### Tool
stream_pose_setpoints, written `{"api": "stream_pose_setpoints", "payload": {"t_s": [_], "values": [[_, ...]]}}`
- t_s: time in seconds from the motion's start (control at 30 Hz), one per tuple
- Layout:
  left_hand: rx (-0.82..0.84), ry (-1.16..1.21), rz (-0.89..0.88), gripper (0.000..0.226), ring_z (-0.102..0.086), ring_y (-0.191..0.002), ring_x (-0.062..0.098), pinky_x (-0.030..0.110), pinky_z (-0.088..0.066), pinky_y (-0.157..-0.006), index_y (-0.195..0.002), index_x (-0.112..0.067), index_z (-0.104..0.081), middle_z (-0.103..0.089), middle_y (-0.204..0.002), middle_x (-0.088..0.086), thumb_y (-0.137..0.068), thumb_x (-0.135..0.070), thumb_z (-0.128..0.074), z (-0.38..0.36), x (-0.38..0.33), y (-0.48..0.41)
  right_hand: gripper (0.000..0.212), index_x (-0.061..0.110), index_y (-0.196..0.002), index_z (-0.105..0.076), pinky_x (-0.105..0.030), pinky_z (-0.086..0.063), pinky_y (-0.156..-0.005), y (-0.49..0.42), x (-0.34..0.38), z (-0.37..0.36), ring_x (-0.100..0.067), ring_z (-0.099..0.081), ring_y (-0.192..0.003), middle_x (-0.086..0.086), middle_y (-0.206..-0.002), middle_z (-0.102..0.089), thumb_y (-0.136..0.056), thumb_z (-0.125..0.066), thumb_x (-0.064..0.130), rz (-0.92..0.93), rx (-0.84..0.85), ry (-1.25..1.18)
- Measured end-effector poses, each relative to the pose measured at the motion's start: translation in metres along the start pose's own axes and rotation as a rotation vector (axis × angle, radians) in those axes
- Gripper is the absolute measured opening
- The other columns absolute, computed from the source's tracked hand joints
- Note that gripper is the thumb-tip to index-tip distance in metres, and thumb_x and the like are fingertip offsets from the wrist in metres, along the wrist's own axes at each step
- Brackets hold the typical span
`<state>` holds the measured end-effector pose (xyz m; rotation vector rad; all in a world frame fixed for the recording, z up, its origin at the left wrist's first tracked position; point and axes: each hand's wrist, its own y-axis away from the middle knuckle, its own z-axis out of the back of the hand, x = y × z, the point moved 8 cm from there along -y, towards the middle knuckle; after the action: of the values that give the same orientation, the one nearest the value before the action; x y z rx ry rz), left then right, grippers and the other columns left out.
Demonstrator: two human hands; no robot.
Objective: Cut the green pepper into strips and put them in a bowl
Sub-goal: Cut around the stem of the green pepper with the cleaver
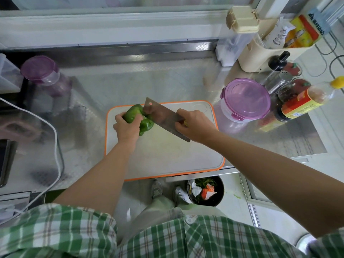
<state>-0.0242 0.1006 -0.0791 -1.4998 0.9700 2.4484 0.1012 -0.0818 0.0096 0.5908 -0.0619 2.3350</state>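
Left hand (127, 127) tight around one green pepper (147, 124), right hand (195, 125) tight around one cleaver (162, 116), over one orange-rimmed board (167, 157).

Home kitchen: steel counter (115, 86) w/ cutting board (167, 157), sauce bottle (305, 101), shaker (277, 81) & purple-lid tub (245, 97).

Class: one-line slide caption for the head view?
Left hand holds green pepper on cutting board; right hand sets cleaver against it.

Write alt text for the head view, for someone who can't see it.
The left hand holds a green pepper on a board while the right hand holds a cleaver against it. A tub and bottles stand on the counter.
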Motion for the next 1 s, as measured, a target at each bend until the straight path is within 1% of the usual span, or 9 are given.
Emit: {"api": "stream_pose_setpoints", "payload": {"t_s": [0.07,0.17,0.3,0.43,0.53,0.6,0.8,0.9,1.0], "values": [[-0.022,-0.011,-0.032,0.058,-0.050,-0.093,0.020,0.044,-0.057,-0.080,-0.123,-0.021,-0.037,-0.031,-0.123,0.006,-0.077,-0.029,-0.072,-0.002,-0.003,-0.001,0.010,0.011,-0.086,-0.053,-0.034,-0.032,-0.054,0.000,-0.002,0.004,-0.039,-0.048,-0.068,-0.009,-0.067,-0.047,-0.086,-0.053,0.021,-0.022,-0.004,0.002],[-0.013,-0.048,-0.070,0.067,-0.048,-0.100,0.024,0.049,-0.057,-0.082,-0.121,-0.017,-0.031,-0.025,-0.120,0.002,-0.072,-0.024,-0.076,-0.006,-0.004,0.001,0.009,0.014,-0.083,-0.050,-0.035,-0.033,-0.057,-0.001,-0.001,0.001,-0.040,-0.051,-0.073,-0.008,-0.068,-0.045,-0.086,-0.053,0.022,-0.036,0.046,-0.017],[-0.002,-0.062,-0.096,0.084,-0.046,-0.105,0.027,0.045,-0.057,-0.081,-0.138,-0.022,-0.025,-0.022,-0.129,0.006,-0.071,-0.028,-0.076,-0.010,0.001,0.002,0.029,0.012,-0.080,-0.046,-0.035,-0.034,-0.059,-0.002,0.004,-0.001,-0.033,-0.045,-0.069,-0.005,-0.067,-0.047,-0.091,-0.051,0.039,-0.043,0.104,-0.050],[0.058,-0.110,-0.100,0.086,-0.043,-0.102,0.025,0.033,-0.054,-0.070,-0.151,-0.027,-0.018,-0.019,-0.133,0.012,-0.083,-0.024,-0.071,-0.014,0.000,0.006,0.022,0.014,-0.081,-0.043,-0.034,-0.034,-0.061,-0.002,0.004,0.005,-0.031,-0.044,-0.073,-0.005,-0.069,-0.044,-0.091,-0.049,0.032,-0.062,0.112,-0.011],[0.056,-0.140,-0.117,0.079,-0.045,-0.101,0.026,0.031,-0.055,-0.066,-0.145,-0.028,-0.025,-0.020,-0.132,0.013,-0.082,-0.024,-0.073,-0.014,-0.003,0.009,0.018,0.012,-0.083,-0.047,-0.036,-0.038,-0.063,-0.001,0.002,0.008,-0.033,-0.049,-0.077,-0.009,-0.075,-0.049,-0.090,-0.048,0.029,-0.081,0.112,-0.006],[0.057,-0.152,-0.121,0.075,-0.046,-0.099,0.027,0.032,-0.056,-0.065,-0.140,-0.027,-0.029,-0.021,-0.131,0.012,-0.080,-0.024,-0.074,-0.015,-0.003,0.011,0.022,0.011,-0.080,-0.046,-0.035,-0.037,-0.062,-0.001,0.003,0.007,-0.033,-0.047,-0.074,-0.006,-0.069,-0.046,-0.090,-0.047,0.031,-0.084,0.138,-0.013],[0.038,-0.165,-0.126,0.074,-0.047,-0.092,0.025,0.042,-0.060,-0.074,-0.135,-0.025,-0.029,-0.022,-0.125,0.008,-0.076,-0.023,-0.076,-0.017,-0.001,0.009,0.033,0.019,-0.064,-0.030,-0.031,-0.030,-0.062,-0.002,0.010,0.005,-0.030,-0.044,-0.073,0.000,-0.064,-0.038,-0.089,-0.047,0.030,-0.124,0.224,-0.020],[0.034,-0.197,-0.150,0.075,-0.046,-0.098,0.027,0.045,-0.058,-0.080,-0.131,-0.026,-0.030,-0.021,-0.118,0.001,-0.072,-0.024,-0.078,-0.018,0.001,0.008,0.035,0.015,-0.067,-0.033,-0.032,-0.030,-0.065,-0.001,0.017,0.009,-0.029,-0.044,-0.078,-0.004,-0.074,-0.047,-0.091,-0.046,0.036,-0.133,0.277,0.015],[0.020,-0.210,-0.158,0.077,-0.046,-0.097,0.027,0.046,-0.058,-0.082,-0.129,-0.026,-0.030,-0.021,-0.118,0.001,-0.071,-0.024,-0.079,-0.020,0.001,0.008,0.035,0.010,-0.083,-0.043,-0.032,-0.035,-0.067,-0.007,0.025,0.005,-0.028,-0.047,-0.079,-0.011,-0.089,-0.057,-0.095,-0.043,0.043,-0.095,0.308,0.049]]}}
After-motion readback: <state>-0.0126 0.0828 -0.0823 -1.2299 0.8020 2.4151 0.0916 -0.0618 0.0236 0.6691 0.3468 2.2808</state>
